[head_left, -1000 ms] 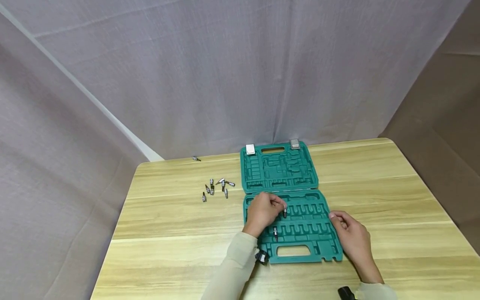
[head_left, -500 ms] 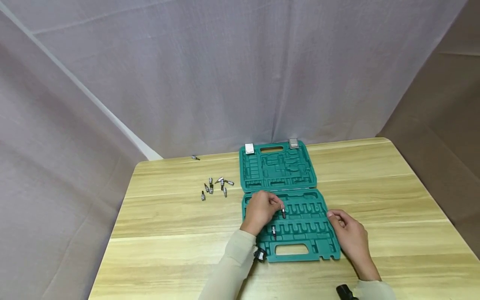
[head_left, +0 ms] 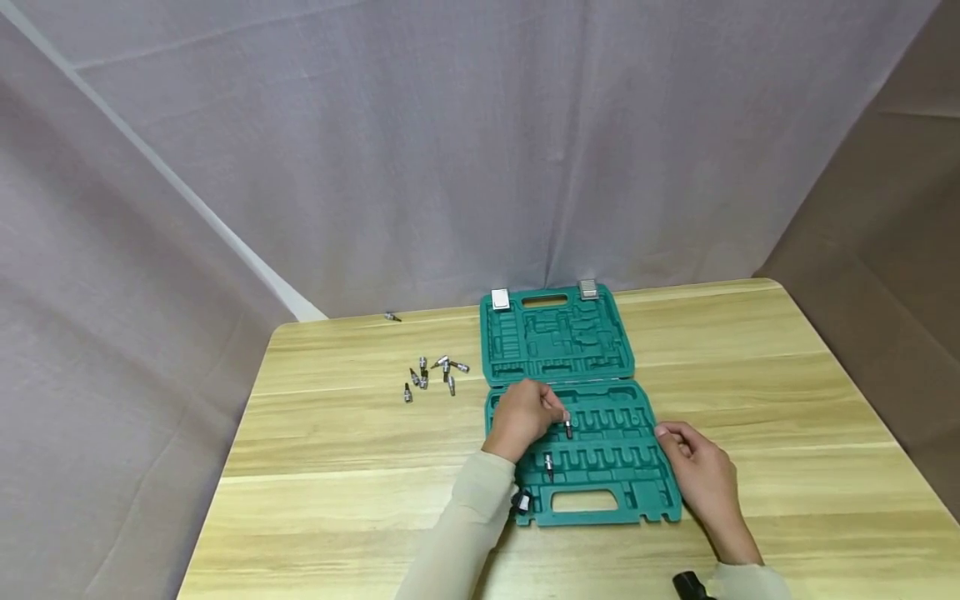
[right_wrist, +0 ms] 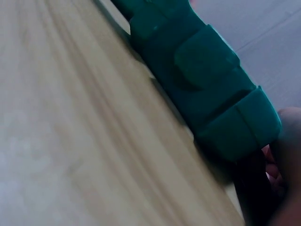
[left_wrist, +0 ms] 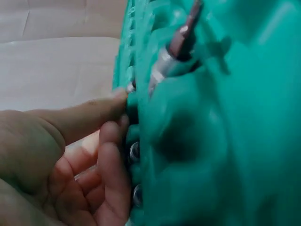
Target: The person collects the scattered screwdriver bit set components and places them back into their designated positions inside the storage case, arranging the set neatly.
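Note:
A green tool case [head_left: 585,475] lies unfolded on the wooden table. Over its rear row of slots, my left hand [head_left: 521,417] pinches a bit socket [head_left: 567,428] between thumb and finger, dark tip toward me. In the left wrist view that bit socket [left_wrist: 131,86] is mostly hidden by the fingertips. Another bit socket [head_left: 549,467] sits in a front-row slot. Further socket ends [left_wrist: 135,151] show in slots beside my left fingers. My right hand [head_left: 703,475] grips the case's right edge, thumb at the rim and fingers curled.
Several loose bit sockets [head_left: 442,367] lie on the table [head_left: 337,450] left of the case. A lone bit socket [head_left: 392,317] is near the back edge. The lid [head_left: 558,333] lies toward a grey curtain [head_left: 480,167], its two metal latches at the far edge.
My left hand and its bit socket stay over nearly the same slot, with only slight finger movement. The right hand keeps its place at the case edge.

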A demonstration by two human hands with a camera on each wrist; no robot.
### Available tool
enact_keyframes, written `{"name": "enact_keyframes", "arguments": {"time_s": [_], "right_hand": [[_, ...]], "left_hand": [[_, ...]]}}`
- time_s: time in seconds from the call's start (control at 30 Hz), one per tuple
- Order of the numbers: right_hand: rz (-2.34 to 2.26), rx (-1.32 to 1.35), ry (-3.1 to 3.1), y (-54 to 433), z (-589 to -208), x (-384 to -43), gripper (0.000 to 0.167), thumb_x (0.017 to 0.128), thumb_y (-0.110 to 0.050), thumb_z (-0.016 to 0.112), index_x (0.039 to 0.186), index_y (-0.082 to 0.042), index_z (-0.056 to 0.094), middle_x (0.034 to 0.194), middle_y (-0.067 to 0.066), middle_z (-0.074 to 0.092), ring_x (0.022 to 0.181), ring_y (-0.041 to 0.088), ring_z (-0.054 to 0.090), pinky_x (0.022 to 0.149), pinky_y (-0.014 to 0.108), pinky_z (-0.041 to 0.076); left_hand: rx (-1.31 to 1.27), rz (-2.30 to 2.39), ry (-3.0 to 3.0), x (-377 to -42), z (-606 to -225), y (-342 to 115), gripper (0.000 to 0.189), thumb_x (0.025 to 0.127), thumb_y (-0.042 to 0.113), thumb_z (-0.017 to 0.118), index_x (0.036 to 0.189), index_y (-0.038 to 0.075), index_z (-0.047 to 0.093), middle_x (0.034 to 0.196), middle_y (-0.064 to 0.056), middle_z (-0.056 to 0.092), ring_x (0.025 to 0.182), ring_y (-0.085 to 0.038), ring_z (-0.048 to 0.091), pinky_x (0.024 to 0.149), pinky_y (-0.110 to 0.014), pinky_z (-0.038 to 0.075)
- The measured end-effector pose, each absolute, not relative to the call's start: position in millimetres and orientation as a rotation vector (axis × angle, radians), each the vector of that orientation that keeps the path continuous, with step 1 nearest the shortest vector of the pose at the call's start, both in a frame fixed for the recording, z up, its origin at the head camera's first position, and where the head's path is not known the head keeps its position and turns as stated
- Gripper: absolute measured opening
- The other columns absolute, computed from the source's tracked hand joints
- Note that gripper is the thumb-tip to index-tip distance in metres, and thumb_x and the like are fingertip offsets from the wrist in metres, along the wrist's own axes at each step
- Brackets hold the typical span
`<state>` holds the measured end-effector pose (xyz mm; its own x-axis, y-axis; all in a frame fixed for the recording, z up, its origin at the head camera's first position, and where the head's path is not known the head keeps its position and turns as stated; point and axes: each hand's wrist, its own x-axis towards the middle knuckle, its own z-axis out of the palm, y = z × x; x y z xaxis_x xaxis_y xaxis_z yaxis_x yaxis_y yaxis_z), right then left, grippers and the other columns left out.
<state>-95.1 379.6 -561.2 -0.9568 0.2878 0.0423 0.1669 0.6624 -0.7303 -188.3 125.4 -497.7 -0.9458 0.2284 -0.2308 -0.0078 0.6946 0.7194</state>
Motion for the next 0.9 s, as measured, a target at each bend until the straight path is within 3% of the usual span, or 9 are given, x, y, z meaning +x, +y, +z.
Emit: {"name": "enact_keyframes", "arguments": {"time_s": [0.4, 0.7, 0.9], "right_hand": [[1.157, -0.372, -2.722, 378.8, -561.9, -97.1, 0.044, 0.109, -0.044, 0.058, 0.123, -0.006, 0.075, 0.076, 0.001, 0.063, 0.064, 0.011, 0.051, 0.059, 0.029, 0.039], [1.14, -0.358, -2.712, 376.6, -564.1, -100.5, 0.043, 0.108, -0.044, 0.058, 0.123, -0.008, 0.076, 0.076, 0.0, 0.062, 0.065, 0.011, 0.051, 0.06, 0.029, 0.039], [1.136, -0.386, -2.728, 377.4, -564.4, -96.7, 0.045, 0.109, -0.045, 0.056, 0.124, -0.008, 0.076, 0.077, 0.0, 0.064, 0.065, 0.011, 0.052, 0.059, 0.029, 0.039]], "left_hand": [[0.203, 1.09, 2.648, -189.1, -500.5, 126.0, 0.021, 0.089, 0.022, 0.087, 0.075, 0.02, 0.072, 0.067, 0.01, 0.064, 0.06, -0.008, 0.057, 0.055, -0.026, 0.045], [0.295, 1.383, 2.493, -190.9, -499.6, 101.9, 0.012, 0.103, 0.022, 0.071, 0.096, 0.017, 0.078, 0.076, 0.005, 0.068, 0.059, -0.01, 0.053, 0.057, -0.026, 0.044], [0.27, 1.457, 2.517, -193.5, -498.3, 84.1, 0.016, 0.105, 0.017, 0.064, 0.1, 0.018, 0.079, 0.081, 0.001, 0.071, 0.059, -0.011, 0.053, 0.054, -0.027, 0.044]]}}
